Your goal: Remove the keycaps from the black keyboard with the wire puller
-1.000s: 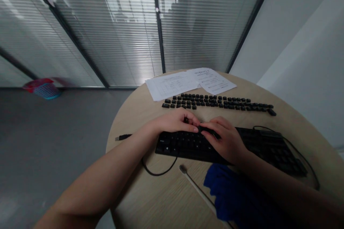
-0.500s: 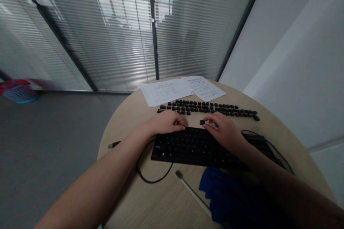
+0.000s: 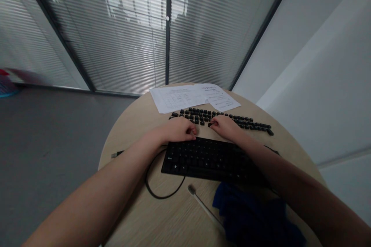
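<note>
A black keyboard point(image 3: 199, 158) lies on the round wooden table point(image 3: 127, 123). Beyond it, several loose black keycaps point(image 3: 199, 112) stand in rows. My left hand point(image 3: 182, 129) rests at the keyboard's upper left edge with its fingers curled closed; whatever they may hold is hidden. Over the near side of the rows, my right hand point(image 3: 225, 126) pinches a small black keycap point(image 3: 210, 124) between thumb and fingertips, close to the other keycaps.
Papers point(image 3: 176, 98) lie at the table's far edge. Nearer me are a brush point(image 3: 203, 205), a blue cloth point(image 3: 246, 212) and a looped cable point(image 3: 149, 185) with a USB plug point(image 3: 116, 154) at the left. A basket point(image 3: 7, 85) stands on the floor.
My right hand has moved left and away from me with the keycap, from above the keyboard's far edge to the keycap rows. My left hand has stayed nearly in place. The view has shifted slightly.
</note>
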The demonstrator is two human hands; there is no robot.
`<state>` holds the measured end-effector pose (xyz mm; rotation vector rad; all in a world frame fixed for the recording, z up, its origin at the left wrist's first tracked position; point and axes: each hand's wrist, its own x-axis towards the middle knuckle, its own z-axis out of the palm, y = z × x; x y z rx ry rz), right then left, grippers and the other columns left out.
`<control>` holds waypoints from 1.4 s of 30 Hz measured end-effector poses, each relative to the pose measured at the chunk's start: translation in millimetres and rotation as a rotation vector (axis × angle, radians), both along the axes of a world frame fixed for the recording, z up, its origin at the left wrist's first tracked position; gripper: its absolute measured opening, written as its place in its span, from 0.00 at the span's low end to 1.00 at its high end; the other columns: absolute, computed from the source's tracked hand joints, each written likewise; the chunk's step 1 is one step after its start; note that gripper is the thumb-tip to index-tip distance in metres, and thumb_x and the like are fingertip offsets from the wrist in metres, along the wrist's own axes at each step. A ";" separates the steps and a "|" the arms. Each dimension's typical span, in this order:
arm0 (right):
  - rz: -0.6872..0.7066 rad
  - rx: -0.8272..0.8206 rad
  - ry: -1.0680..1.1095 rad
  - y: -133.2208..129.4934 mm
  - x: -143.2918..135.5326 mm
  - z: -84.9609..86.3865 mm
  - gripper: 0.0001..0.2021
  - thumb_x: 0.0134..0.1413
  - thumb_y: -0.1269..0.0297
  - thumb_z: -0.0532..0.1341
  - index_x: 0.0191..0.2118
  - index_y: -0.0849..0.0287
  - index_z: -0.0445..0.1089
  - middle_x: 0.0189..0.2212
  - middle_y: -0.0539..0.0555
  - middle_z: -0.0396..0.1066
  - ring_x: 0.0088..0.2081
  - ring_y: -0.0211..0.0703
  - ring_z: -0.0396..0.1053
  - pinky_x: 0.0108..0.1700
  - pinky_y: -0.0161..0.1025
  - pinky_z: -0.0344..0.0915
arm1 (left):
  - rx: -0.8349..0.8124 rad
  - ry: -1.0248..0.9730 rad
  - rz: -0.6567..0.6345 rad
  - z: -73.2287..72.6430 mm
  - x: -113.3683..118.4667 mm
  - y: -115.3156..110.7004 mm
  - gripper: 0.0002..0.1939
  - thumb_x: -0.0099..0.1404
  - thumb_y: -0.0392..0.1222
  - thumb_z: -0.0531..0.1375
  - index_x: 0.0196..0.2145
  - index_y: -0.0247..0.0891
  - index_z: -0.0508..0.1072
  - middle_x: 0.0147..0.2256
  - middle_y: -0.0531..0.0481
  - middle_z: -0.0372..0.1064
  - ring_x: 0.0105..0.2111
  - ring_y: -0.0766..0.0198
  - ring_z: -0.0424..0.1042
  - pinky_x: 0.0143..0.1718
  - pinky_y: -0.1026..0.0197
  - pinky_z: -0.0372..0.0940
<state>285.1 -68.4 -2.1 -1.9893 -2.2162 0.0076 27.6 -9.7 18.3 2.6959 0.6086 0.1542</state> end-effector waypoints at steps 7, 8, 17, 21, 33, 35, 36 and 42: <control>0.040 0.007 -0.022 6.2 -3.9 -0.7 0.08 0.65 0.67 0.65 0.45 0.60 0.82 0.41 0.60 0.82 0.46 0.53 0.77 0.51 0.44 0.70 | 0.005 0.033 0.000 6.6 1.9 -4.4 0.12 0.65 0.46 0.65 0.44 0.43 0.84 0.33 0.49 0.80 0.31 0.60 0.73 0.33 0.58 0.59; 0.044 0.012 -0.022 6.4 -5.0 -0.7 0.08 0.65 0.67 0.65 0.45 0.60 0.82 0.41 0.60 0.82 0.46 0.53 0.77 0.51 0.45 0.70 | 0.005 0.039 0.000 7.5 2.1 -4.9 0.12 0.65 0.46 0.65 0.44 0.43 0.84 0.33 0.49 0.79 0.31 0.60 0.73 0.33 0.59 0.59; 0.034 0.094 0.023 -4.0 -6.0 3.2 0.11 0.64 0.68 0.66 0.50 0.62 0.80 0.42 0.61 0.81 0.45 0.53 0.77 0.51 0.47 0.70 | 0.004 0.018 -0.038 8.5 2.5 -4.6 0.13 0.68 0.47 0.61 0.44 0.42 0.84 0.34 0.49 0.80 0.31 0.61 0.73 0.34 0.58 0.60; 0.071 0.240 0.171 -30.5 2.9 15.4 0.11 0.69 0.64 0.59 0.44 0.59 0.80 0.40 0.60 0.81 0.44 0.53 0.77 0.49 0.47 0.70 | 0.014 0.050 -0.029 8.5 4.3 -5.0 0.13 0.68 0.47 0.61 0.44 0.43 0.84 0.33 0.49 0.79 0.31 0.61 0.72 0.35 0.58 0.60; -0.166 0.087 1.201 -105.3 -4.5 15.5 0.34 0.66 0.29 0.48 0.28 0.55 0.71 0.12 0.45 0.56 0.15 0.38 0.57 0.20 0.37 0.56 | 0.011 -0.026 -0.046 -0.3 9.1 -7.1 0.12 0.68 0.46 0.61 0.42 0.39 0.82 0.38 0.46 0.79 0.36 0.59 0.74 0.39 0.58 0.63; -0.134 0.011 1.288 -101.9 -9.2 7.0 0.29 0.64 0.32 0.56 0.30 0.55 0.70 0.13 0.44 0.60 0.15 0.37 0.60 0.20 0.35 0.58 | 0.000 -0.042 -0.052 -3.7 9.7 -7.8 0.12 0.68 0.45 0.60 0.41 0.39 0.82 0.39 0.45 0.79 0.38 0.59 0.75 0.41 0.58 0.64; -0.097 -0.047 1.311 -100.5 -10.8 4.9 0.26 0.62 0.35 0.60 0.31 0.56 0.69 0.14 0.44 0.63 0.16 0.36 0.62 0.21 0.34 0.60 | -0.010 -0.046 -0.052 -5.3 9.9 -8.1 0.12 0.69 0.45 0.60 0.40 0.38 0.81 0.40 0.45 0.78 0.38 0.59 0.75 0.42 0.58 0.65; 0.133 -0.321 1.381 -99.4 -13.1 5.4 0.19 0.57 0.48 0.70 0.41 0.57 0.69 0.31 0.52 0.78 0.26 0.39 0.75 0.25 0.34 0.70 | -0.043 -0.020 -0.085 -9.0 10.8 -8.9 0.13 0.71 0.48 0.58 0.38 0.37 0.79 0.38 0.46 0.77 0.36 0.60 0.74 0.39 0.59 0.64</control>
